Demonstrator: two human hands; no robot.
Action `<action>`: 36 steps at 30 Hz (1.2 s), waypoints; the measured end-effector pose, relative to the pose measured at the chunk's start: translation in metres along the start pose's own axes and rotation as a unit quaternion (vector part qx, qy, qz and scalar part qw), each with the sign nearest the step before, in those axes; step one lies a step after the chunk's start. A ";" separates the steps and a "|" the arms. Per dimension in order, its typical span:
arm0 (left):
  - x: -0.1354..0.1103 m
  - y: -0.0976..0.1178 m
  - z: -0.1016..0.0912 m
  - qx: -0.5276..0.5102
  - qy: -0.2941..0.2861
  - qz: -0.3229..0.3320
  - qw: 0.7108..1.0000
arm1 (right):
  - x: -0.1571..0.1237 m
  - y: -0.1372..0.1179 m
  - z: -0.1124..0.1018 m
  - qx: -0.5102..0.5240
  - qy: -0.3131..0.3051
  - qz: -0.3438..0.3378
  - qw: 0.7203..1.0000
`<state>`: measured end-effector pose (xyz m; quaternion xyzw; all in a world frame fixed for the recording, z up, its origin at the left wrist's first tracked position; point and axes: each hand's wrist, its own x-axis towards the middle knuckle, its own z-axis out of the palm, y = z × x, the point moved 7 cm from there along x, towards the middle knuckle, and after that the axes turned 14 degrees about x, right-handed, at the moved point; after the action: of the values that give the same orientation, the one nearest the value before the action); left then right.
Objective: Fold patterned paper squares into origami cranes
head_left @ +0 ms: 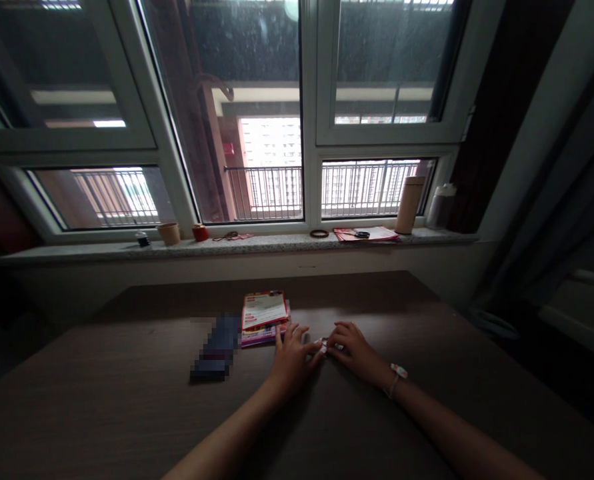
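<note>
Both hands meet over a small whitish folded piece, perhaps paper (pixel 323 346), at the middle of the table. My left hand (pixel 293 357) pinches its left side between thumb and forefinger, the other fingers stretched toward the booklets. On the piece's right side, my right hand (pixel 354 351) has its fingertips closed. A bracelet (pixel 397 375) circles the right wrist. Just beyond the left fingers lies a stack of colourful booklets (pixel 265 312) topped by a red-edged white sheet. The fingers cover much of the small piece, so its exact shape is hidden.
A blurred dark flat object (pixel 217 348) lies left of the booklets on the brown table (pixel 127 400). Along the windowsill (pixel 277 245) stand a paper cup (pixel 169 233), a small red container (pixel 199 232), scissors (pixel 361 234) on papers, a tan flask (pixel 409 205) and a bottle (pixel 441 207).
</note>
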<state>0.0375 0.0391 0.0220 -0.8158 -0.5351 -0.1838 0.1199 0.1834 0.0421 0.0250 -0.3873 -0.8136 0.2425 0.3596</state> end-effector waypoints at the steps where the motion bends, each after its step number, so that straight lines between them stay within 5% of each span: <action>1: 0.000 0.000 0.000 -0.001 -0.001 -0.002 1.000 | 0.000 0.001 0.000 0.007 -0.001 0.004 1.000; 13: 0.006 0.004 -0.007 -0.038 -0.017 0.012 0.999 | 0.004 0.014 0.003 0.032 0.006 0.042 0.999; 26: 0.008 -0.002 -0.003 -0.063 -0.031 -0.057 0.996 | -0.001 0.015 -0.007 0.049 0.046 0.040 0.997; 36: 0.009 -0.001 -0.003 -0.056 -0.046 -0.063 0.995 | 0.000 0.030 -0.005 0.021 0.054 0.113 0.992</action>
<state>0.0388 0.0457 0.0289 -0.7932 -0.5796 -0.1829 0.0373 0.2005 0.0601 0.0081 -0.4811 -0.7390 0.2776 0.3812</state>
